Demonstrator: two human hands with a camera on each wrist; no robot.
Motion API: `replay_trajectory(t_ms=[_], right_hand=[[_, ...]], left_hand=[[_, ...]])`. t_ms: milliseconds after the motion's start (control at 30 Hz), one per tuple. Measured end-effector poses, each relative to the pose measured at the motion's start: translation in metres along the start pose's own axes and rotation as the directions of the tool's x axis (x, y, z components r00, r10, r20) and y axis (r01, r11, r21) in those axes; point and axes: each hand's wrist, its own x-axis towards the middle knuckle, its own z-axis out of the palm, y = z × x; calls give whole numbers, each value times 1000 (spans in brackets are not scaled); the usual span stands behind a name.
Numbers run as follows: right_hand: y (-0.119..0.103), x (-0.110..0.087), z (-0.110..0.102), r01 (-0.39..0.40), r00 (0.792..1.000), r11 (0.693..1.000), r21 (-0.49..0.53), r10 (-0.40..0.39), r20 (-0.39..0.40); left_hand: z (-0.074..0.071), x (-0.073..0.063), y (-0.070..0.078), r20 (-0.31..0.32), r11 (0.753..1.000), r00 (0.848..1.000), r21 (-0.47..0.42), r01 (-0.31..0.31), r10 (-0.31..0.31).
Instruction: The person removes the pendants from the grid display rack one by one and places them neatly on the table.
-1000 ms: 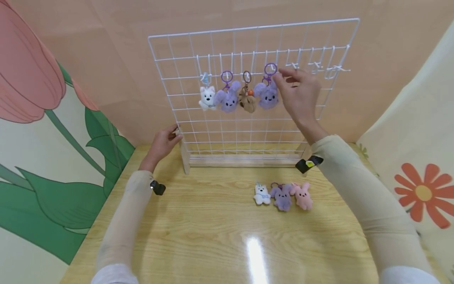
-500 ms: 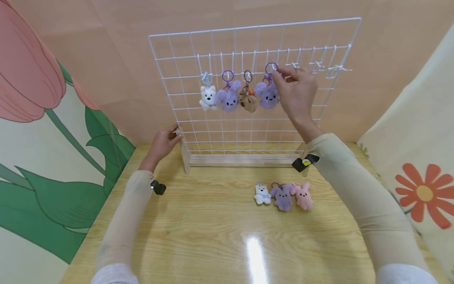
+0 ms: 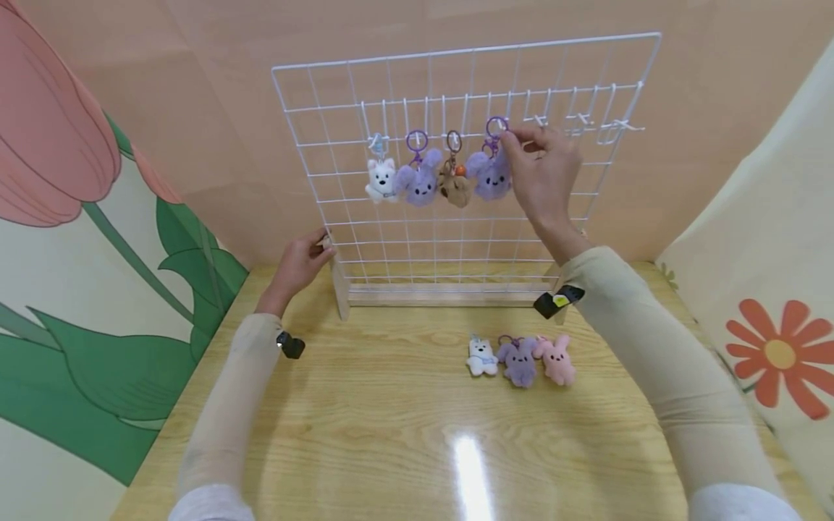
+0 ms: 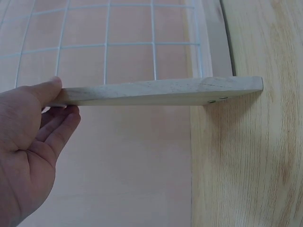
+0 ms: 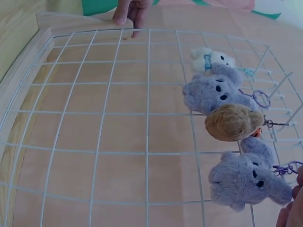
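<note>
My right hand (image 3: 550, 174) pinches the purple ring of a purple plush bunny keychain (image 3: 491, 179); the ring sits at a hook on the white wire grid rack (image 3: 466, 51). In the right wrist view, that keychain (image 5: 244, 182) hangs lowest in the picture, with fingertips at its clasp. To its left hang a white bear keychain (image 3: 381, 181), another purple bunny keychain (image 3: 417, 184) and a brown plush keychain (image 3: 456, 189). My left hand (image 3: 300, 264) grips the top end of the rack's wooden side support (image 4: 142, 92), thumb on one face and fingers on the other.
On the wooden table (image 3: 365, 405), in front of the rack, lie a white bear keychain (image 3: 481, 359), a purple bunny keychain (image 3: 520, 364) and a pink bunny keychain (image 3: 557, 362). Further white hooks (image 3: 580, 119) stick out right of my right hand. A wooden bar (image 3: 449, 295) joins the supports.
My right hand has shifted slightly left, closer to the purple ring at the hook. The left hand and the keychains on the table stay where they were.
</note>
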Motion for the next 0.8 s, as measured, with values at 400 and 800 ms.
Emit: replay_trajectory(t_ms=[400,800], right_hand=[[-2,-8,-6,-20,1000,996,92,18,26],[-10,-17,-16,18,1000,995,100,-19,5]], left_hand=[[1,-1,1,-6,1000,1000,8,3,-3],[1,0,-1,6,1000,1000,0,15,-15]])
